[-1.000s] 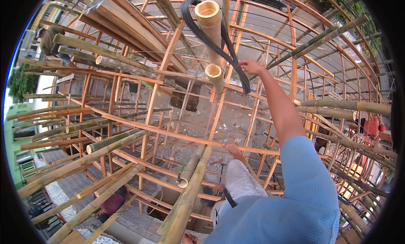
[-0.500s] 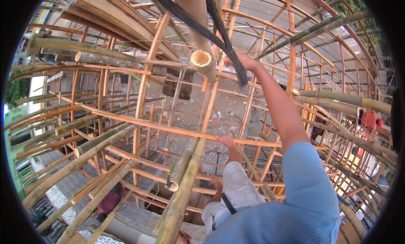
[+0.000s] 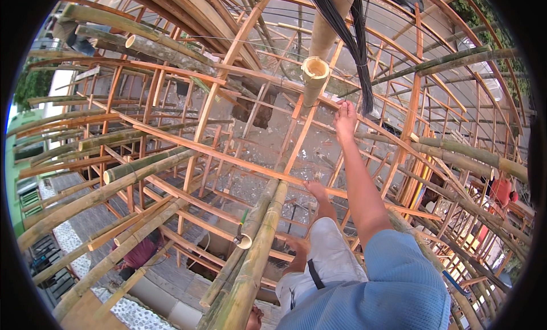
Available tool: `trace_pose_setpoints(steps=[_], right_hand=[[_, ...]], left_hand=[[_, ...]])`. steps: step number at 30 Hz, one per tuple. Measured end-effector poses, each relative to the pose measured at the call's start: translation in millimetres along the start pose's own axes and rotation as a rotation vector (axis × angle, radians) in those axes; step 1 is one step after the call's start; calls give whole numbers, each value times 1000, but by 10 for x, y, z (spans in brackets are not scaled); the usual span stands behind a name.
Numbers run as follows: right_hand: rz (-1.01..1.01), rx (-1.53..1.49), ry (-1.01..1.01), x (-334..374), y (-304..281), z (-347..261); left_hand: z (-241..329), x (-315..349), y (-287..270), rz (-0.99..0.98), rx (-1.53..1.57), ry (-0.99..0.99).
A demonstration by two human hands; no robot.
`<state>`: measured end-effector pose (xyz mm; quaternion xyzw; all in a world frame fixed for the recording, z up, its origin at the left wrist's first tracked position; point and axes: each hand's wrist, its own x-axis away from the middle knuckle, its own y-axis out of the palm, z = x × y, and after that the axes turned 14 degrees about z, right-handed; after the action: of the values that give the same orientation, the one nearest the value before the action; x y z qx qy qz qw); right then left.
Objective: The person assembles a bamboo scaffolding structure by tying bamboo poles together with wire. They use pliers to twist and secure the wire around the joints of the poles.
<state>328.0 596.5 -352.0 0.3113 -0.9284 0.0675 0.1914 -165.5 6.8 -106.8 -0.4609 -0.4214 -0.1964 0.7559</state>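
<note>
My right hand (image 3: 345,119) is raised ahead of me with its fingers drawn together. Anything in them is too fine to make out. Just right of it hangs a bundle of thin dark wires (image 3: 362,62), draped by an upright bamboo pole (image 3: 315,70) whose cut lower end is hollow; hand and bundle are apart. At the lower edge a part of my left hand (image 3: 254,317) shows, fingers curled, beside a long bamboo pole (image 3: 256,244). Whatever it grips is hidden.
My bare feet (image 3: 317,188) rest among timber battens (image 3: 256,167) high above the ground. A grid of battens and bamboo surrounds me, with wide gaps. Planks (image 3: 188,16) lie at the upper left. Below left is a person in a dark red top (image 3: 142,251).
My right hand has come away from the wire bundle, back toward me and lower. The view has shifted, so the bundle and the upright bamboo stand farther right.
</note>
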Motion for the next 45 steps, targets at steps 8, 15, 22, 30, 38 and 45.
trace_pose_setpoints(steps=[8,15,22,30,38,45], right_hand=[[-35,-283,73,622,863,-1200],[-145,-73,100,834,1432,-1877],[-262,-137,219,587,1545,-1835],[-336,183,179,582,1899,-1442],[-275,619,-576,727,1175,-393],[-321,-391,266,879,1936,-1863]], left_hand=[[123,62,337,-55,15,-19],[21,3,423,71,-116,43],[-338,-124,262,253,-630,588],[103,182,617,-46,-104,84],[183,336,705,-24,-105,60],[221,464,740,-19,-79,135]])
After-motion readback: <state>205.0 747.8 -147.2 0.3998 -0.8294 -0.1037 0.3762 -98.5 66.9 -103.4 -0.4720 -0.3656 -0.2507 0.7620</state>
